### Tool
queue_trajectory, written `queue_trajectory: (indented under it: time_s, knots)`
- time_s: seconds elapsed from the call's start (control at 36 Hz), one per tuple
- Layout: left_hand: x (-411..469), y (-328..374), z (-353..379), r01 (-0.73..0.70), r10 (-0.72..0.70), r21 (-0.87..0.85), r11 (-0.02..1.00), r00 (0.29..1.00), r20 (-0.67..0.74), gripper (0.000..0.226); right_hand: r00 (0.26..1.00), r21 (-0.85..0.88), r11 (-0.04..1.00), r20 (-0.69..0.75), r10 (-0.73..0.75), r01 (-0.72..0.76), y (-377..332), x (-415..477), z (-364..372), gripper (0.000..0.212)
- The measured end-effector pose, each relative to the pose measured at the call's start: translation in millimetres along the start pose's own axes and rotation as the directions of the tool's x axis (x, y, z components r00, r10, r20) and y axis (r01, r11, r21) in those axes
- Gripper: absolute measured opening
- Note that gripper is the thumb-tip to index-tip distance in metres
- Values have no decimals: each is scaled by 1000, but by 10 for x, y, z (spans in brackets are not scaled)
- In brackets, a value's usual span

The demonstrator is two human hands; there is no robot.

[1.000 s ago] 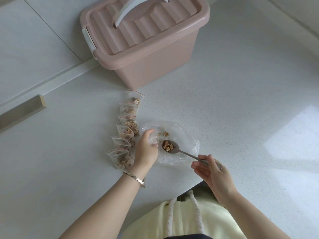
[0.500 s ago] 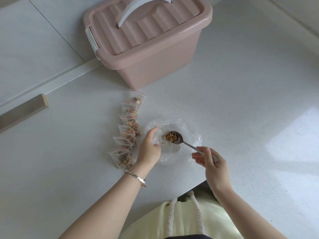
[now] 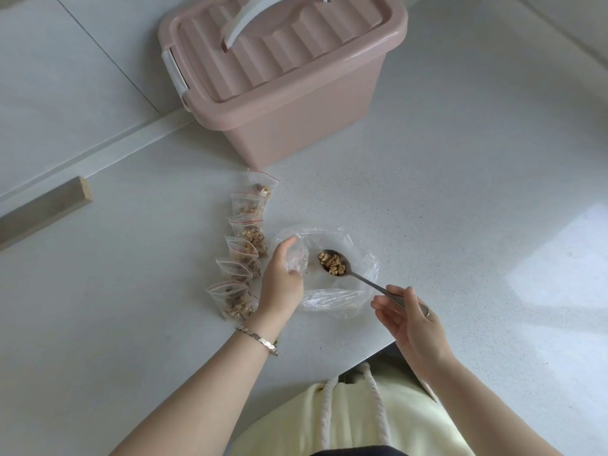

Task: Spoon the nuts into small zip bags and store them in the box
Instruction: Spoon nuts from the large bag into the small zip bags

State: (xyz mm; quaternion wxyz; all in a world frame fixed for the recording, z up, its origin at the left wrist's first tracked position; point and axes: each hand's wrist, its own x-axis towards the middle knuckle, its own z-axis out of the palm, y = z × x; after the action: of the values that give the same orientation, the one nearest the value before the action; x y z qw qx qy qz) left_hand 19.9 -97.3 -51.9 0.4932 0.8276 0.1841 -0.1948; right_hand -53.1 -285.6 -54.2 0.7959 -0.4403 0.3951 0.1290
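– While your right hand [image 3: 411, 320] pinches the spoon [image 3: 362, 283] far back on its handle, how safe is that heap of nuts [image 3: 333, 263]?
– They are light but loose, and they ride above the clear plastic bag [image 3: 339, 296]. Hold the bowl level or they will likely roll off.
– And your left hand [image 3: 281, 278]?
– Its fingers curl on a crinkled fold at that bag's rim. Film this thin looks limp and slippery, so grip it by the edge.
– The filled zip bags [image 3: 243, 248]?
– Six lie in a row on the surface [image 3: 460, 225], just left of that hand. Lift each by its stiffer zip strip. The box [image 3: 296, 126] stands behind them, lid on.
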Motion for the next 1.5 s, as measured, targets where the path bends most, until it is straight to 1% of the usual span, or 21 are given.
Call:
queue_trajectory:
  time_s: [0.08, 0.17, 0.28, 0.42, 0.53, 0.64, 0.75, 0.86, 0.97, 1.06, 1.11, 1.17, 1.25, 1.31, 1.36, 1.39, 1.44, 1.5]
  knots:
    - [-5, 11, -3, 8, -8, 25, 1000, 1000, -8, 65, 1000, -30, 999, -7, -31, 30, -82, -10, -71, 34]
    - [-24, 48, -3, 10, -9, 49, 999, 1000, -20, 65, 995, -163, 982, -10, -99, 96, -152, -23, -104, 34]
    - [-38, 88, 18, 25, -25, 52, 998, 1000, 8, 65, 984, -327, 930, 9, -175, 169, -175, -31, -36, 32]
    - [-38, 108, 7, -5, 5, 12, 1000, 1000, -3, 63, 974, -409, 886, 28, -226, 218, -150, -14, 93, 30]
    - [-52, 123, 3, 10, -11, -26, 1000, 1000, -17, 67, 973, -443, 867, 61, -222, 226, -112, 9, 148, 29]
    - [-80, 156, -3, 0, 1, -41, 999, 1000, 23, 67, 978, -422, 883, 60, -198, 205, -83, 27, 164, 29]
    - [-79, 162, 9, 7, -5, -35, 999, 998, 56, 67, 992, -326, 937, 27, -125, 128, -86, 29, 99, 31]
    - [-36, 158, 60, -26, 28, -33, 999, 999, 38, 68, 995, -247, 964, 1, -99, 96, -119, 8, -5, 33]
    - [9, 243, 117, -68, 69, -45, 997, 998, 14, 67, 992, -172, 977, -5, -128, 125, -222, -29, -103, 35]
    - [46, 316, 182, -67, 68, -46, 997, 998, 13, 64, 985, -125, 977, -6, -173, 171, -326, -64, -139, 36]
    - [57, 358, 226, -76, 77, -33, 997, 996, 36, 60, 977, -103, 972, -6, -215, 213, -390, -89, -140, 38]
    - [47, 418, 239, -103, 104, -16, 995, 990, 91, 57, 966, -88, 962, -6, -259, 257, -451, -126, -125, 41]
    - [-20, 516, 172, -155, 151, 18, 988, 978, 146, 55, 948, -102, 943, -7, -318, 316, -513, -156, -107, 39]
    - [-92, 553, 74, -231, 222, 70, 971, 969, 110, 53, 940, -132, 932, 1, -341, 338, -528, -167, -85, 39]
    - [-193, 524, -51, -297, 294, 133, 946, 955, 38, 52, 936, -171, 921, 17, -352, 350, -524, -178, -51, 40]
    - [-257, 471, -116, -326, 334, 177, 929, 943, -14, 53, 935, -191, 916, 26, -355, 353, -518, -182, -30, 40]
    - [-386, 292, -237, -376, 425, 273, 885, 893, -146, 55, 934, -220, 909, 40, -355, 355, -493, -189, 19, 41]
    - [-508, 24, -311, -350, 449, 340, 873, 849, -278, 58, 935, -233, 906, 55, -351, 354, -460, -201, 70, 42]
